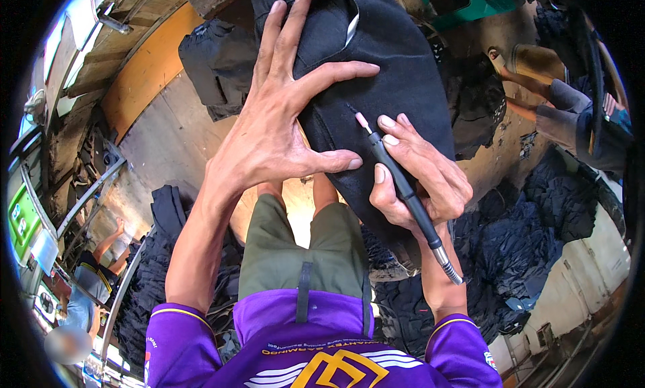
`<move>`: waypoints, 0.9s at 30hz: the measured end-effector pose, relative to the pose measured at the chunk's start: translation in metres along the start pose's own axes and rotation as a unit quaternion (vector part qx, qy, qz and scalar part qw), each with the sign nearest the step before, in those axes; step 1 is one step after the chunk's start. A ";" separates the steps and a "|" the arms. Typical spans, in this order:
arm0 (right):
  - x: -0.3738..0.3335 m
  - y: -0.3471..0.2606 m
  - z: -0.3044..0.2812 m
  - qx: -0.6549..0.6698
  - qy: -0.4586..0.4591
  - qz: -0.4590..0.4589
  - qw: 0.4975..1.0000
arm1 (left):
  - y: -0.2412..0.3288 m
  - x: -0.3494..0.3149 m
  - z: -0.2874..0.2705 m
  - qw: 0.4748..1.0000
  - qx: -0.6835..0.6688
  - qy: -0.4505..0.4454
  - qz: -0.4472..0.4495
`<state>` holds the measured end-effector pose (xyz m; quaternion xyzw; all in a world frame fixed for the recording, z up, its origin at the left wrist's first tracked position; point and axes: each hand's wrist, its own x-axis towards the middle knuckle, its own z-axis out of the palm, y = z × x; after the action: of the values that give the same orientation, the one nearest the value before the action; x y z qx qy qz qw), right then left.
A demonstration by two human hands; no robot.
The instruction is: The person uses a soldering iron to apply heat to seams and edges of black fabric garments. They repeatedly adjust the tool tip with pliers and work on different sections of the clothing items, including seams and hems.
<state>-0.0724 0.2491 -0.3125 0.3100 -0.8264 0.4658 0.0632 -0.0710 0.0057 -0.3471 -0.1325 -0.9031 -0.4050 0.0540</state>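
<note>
Left hand (269, 129) is spread flat, fingers (336, 72) wide apart, palm down on the black denim garment (403, 72). Nothing is gripped; it just presses the cloth. Index and middle fingers point to 12 o'clock, the thumb runs to 3 o'clock along the garment's lower left edge.

Right hand (420, 176) has its fingers curled closed around a slim black pen-style rotary tool with a pinkish tip (403, 193). The tip touches the denim at 11 o'clock from the hand, just beside the left thumb. The tool's metal rear end and cable exit at 5 o'clock past the wrist.

The garment sits at centre top, draped over a support hidden underneath. Its left edge runs under the left palm, and its right edge drops off at 3 o'clock of the right hand. There is a pale slit near the top at 12 o'clock.

Room around:
- 9 to 10 o'clock: bare pale plywood floor (161, 129) with a second dark folded garment (215, 62) lying on it, well apart from the tool tip.
- 3 to 5 o'clock: a heap of dark blue-black clothes (531, 233) close behind the right forearm.
- 7 o'clock: another dark pile (151, 280) beside the left forearm.
- 2 o'clock: another person's bare legs and grey shorts (557, 112), well apart.
- Below: own olive shorts (295, 247) and purple jersey (302, 341).
</note>
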 end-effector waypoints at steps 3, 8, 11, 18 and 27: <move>-0.001 -0.001 -0.003 0.006 0.000 0.007 1.000 | 0.002 -0.003 -0.001 0.998 -0.017 -0.030 -0.044; 0.000 0.000 -0.001 -0.003 0.016 0.030 0.999 | 0.008 -0.007 -0.002 0.997 -0.041 -0.027 -0.058; 0.003 0.002 0.003 -0.038 0.026 0.034 0.998 | 0.010 -0.004 -0.003 0.997 -0.044 -0.029 -0.060; 0.007 0.000 0.002 -0.023 0.004 0.037 0.999 | 0.011 -0.004 -0.004 0.996 -0.047 -0.032 -0.069; 0.002 0.002 -0.001 0.003 0.001 0.024 1.000 | 0.013 -0.003 -0.005 0.997 -0.035 -0.032 -0.060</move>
<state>-0.0758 0.2498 -0.3124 0.2893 -0.8321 0.4703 0.0519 -0.0650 0.0093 -0.3352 -0.0930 -0.8959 -0.4344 -0.0041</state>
